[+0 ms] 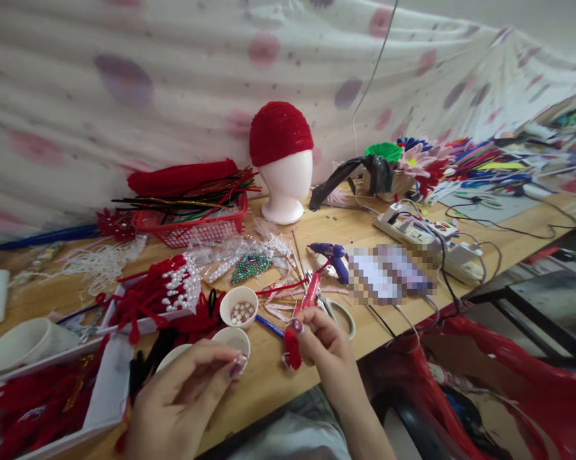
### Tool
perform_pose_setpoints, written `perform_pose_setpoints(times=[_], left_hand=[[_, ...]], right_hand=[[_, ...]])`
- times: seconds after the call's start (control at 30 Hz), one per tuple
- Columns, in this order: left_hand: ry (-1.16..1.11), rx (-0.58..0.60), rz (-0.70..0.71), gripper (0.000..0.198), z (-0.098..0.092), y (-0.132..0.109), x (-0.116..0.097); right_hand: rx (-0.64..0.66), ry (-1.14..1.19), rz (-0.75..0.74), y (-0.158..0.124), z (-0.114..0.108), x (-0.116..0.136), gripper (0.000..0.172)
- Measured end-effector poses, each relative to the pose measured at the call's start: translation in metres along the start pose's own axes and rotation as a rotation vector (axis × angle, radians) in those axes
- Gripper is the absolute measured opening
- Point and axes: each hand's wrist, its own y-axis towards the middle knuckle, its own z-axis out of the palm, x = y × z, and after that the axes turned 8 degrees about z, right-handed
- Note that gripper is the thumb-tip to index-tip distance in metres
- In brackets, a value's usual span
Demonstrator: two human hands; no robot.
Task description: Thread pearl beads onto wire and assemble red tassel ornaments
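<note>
Red fuzzy pc. (293, 350) held approx. vert. in R hand (325, 338).

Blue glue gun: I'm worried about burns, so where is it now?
In the head view, the blue glue gun is on the table right of centre, beyond the right hand and just past the scissors.

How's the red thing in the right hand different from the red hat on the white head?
The red thing is small; the red hat is much bigger. The red thing is held in the right hand; the red hat sits on the white head. Both are red.
</note>
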Motion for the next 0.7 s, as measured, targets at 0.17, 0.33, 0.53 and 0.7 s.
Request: perform_pose_setpoints(times=[0.17,0.33,0.53,0.7], left_hand=[[-0.387,-0.078,-0.19,0.024,0.01,0.003,0.018],[-0.576,-0.043,-0.263,0.028,0.009,0.009,0.018],[-0.675,-0.098,-0.37,0.034,0.017,0.007,0.004],[-0.922,0.012,-0.393,0.025,0.019,0.007,0.009]], right_hand=[[0.094,-0.111,-0.099,-0.02,0.016,-0.003,0.042],[0.163,-0.132,-0.121,-0.022,0.03,-0.002,0.037],[0.152,-0.219,-0.265,-0.022,0.037,-0.001,0.026],[0.101,-0.301,-0.485,-0.021,0.039,-0.002,0.012]])
